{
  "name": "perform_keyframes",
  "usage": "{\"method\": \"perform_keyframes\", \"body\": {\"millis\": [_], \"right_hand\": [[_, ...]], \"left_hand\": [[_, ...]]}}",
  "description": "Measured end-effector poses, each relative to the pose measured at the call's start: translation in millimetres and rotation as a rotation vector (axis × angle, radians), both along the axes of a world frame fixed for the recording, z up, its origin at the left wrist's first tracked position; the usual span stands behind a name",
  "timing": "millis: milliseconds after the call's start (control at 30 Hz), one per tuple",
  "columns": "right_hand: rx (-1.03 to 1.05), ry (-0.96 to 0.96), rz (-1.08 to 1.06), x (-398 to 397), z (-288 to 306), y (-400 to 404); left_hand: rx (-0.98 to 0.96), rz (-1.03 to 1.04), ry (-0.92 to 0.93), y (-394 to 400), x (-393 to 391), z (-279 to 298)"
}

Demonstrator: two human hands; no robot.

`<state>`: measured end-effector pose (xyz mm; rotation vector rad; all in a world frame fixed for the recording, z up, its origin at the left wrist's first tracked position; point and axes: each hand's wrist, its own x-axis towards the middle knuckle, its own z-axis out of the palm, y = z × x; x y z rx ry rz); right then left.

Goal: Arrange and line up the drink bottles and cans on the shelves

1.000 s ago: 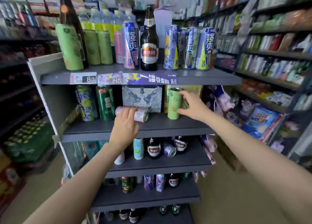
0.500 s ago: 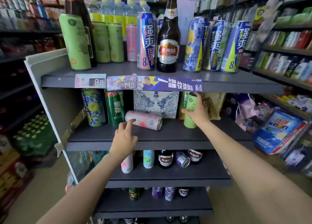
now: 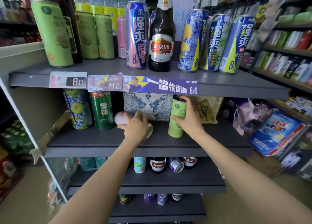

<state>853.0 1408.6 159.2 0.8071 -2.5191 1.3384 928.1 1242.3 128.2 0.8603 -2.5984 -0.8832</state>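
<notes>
Shop aisle, dark grey metal shelf unit; second shelf (image 3: 104, 142). Pale pink drink can (image 3: 121, 118), lying on its side, gripped from above by left hand (image 3: 137, 125). Tall light green RIO can (image 3: 177, 117), upright, right hand (image 3: 190, 118) wrapped round it. Blue-and-white lion-print carton (image 3: 148, 106) just behind both.

Lion-print box (image 3: 148, 105) — blue detergent bag (image 3: 276, 134) right
</notes>
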Motion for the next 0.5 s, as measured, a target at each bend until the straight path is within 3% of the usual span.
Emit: {"method": "perform_keyframes", "body": {"millis": [100,233,367,500], "right_hand": [[-0.018,-0.057,0.018,-10.1,1.8,-0.4],[-0.009,-0.07,0.041,-17.7,0.0,-7.1],[-0.086,-0.05,0.034,-10.8,-9.0,-13.2],[-0.209,-0.166,-0.002,-4.8,-12.4,-19.9]], "left_hand": [[0.108,0.136,0.087,-3.8,-0.2,3.7],[0.146,0.204,-0.001,-8.2,2.5,13.6],[0.229,0.214,-0.079,-5.3,8.2,10.8],[0.255,0.14,-0.121,-0.8,9.4,8.6]]}}
